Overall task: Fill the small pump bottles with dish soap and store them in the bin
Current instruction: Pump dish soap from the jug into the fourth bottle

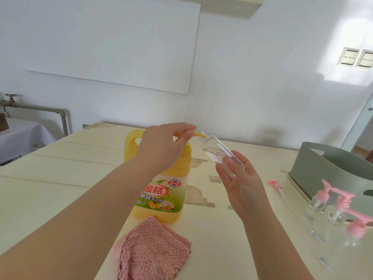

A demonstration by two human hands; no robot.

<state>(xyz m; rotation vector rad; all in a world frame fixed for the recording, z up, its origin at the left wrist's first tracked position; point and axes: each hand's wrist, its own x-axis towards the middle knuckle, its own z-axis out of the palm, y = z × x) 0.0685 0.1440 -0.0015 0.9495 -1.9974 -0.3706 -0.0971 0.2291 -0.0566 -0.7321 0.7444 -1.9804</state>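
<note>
A small clear bottle [222,156] is held tilted above the table [60,178] in the right hand [242,190], its base gripped between thumb and fingers. A yellow-handled brush [199,135] is pinched by the left hand [165,146], and its bristles are pushed into the bottle's mouth. The dish soap jug [159,190] is stood behind a pink cloth [153,251]. Other pump bottles [315,206] are grouped just beside the green bin [314,164], with a loose pink pump [272,182] laid near.
</note>
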